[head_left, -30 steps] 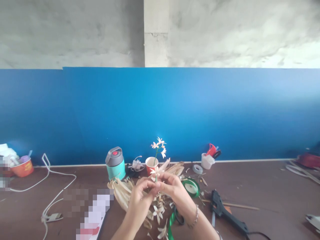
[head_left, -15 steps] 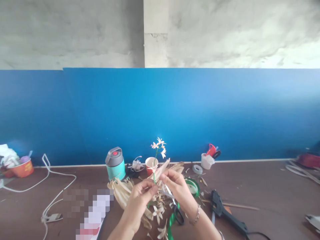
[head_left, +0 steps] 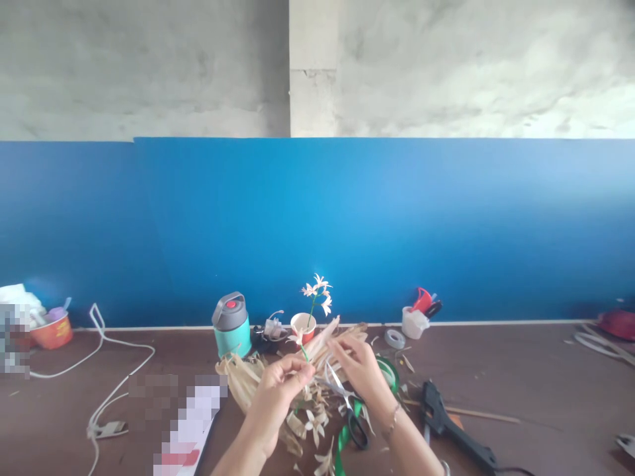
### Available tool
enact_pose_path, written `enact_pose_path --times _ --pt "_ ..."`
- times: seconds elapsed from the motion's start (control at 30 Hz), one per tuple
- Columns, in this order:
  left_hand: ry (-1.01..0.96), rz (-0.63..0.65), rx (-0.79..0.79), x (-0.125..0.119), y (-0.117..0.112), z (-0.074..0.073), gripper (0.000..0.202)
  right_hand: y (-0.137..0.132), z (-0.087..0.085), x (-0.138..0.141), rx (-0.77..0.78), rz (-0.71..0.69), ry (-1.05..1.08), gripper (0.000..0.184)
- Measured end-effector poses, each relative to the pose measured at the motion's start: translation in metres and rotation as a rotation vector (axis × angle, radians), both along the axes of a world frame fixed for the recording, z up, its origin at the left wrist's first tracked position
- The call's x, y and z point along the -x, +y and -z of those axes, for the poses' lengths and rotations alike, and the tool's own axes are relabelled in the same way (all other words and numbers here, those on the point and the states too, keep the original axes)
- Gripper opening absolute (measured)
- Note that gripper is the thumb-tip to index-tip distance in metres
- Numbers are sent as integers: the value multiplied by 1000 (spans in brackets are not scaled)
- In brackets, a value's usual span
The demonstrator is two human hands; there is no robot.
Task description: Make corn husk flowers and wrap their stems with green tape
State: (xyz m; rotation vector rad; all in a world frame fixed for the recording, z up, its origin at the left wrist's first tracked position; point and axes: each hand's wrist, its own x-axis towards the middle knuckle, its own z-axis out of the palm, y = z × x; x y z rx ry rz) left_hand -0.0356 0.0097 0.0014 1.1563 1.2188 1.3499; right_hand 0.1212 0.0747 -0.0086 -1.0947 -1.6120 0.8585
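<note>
Pinched between the thumb and fingers of my left hand [head_left: 288,380] is a pale flower [head_left: 296,336] on a green stem, leaning left. My right hand [head_left: 360,363] is just to its right, apart from it, fingers loosely extended with nothing visible in them. Scissors [head_left: 342,391] with black handles lie below my right hand, beside green ribbon [head_left: 342,439]. Dried husks [head_left: 241,380] are heaped behind and around my hands, with loose pale flowers [head_left: 316,423] and scraps in front. Behind them, a flower spray [head_left: 316,291] stands at the paper cup [head_left: 302,324].
A turquoise flask [head_left: 232,330] stands behind the husks. On the right are a black glue gun [head_left: 456,423], a thin stick [head_left: 483,414], a tape roll [head_left: 395,339] and a white cup of tools [head_left: 415,322]. White cables [head_left: 143,347] lie left. A blue panel [head_left: 317,211] backs the table.
My right hand has moved away from the flower stem to the right. The flower in my left hand has tipped leftward. The view has shifted slightly.
</note>
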Motion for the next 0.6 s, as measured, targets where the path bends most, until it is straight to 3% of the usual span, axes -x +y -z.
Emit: enact_pose_path --times 0.1,0.2,0.37,0.6 --pt "68 48 11 0 4 4 30 -13 -10 9 103 -311 133 32" --pt "71 114 5 -1 2 3 30 -20 -11 14 227 -468 252 33" --pt "56 151 -9 -3 -6 -4 19 -22 -8 17 338 -429 461 30" --pt "199 22 -132 -4 -1 -1 23 -27 -10 25 310 -405 569 31"
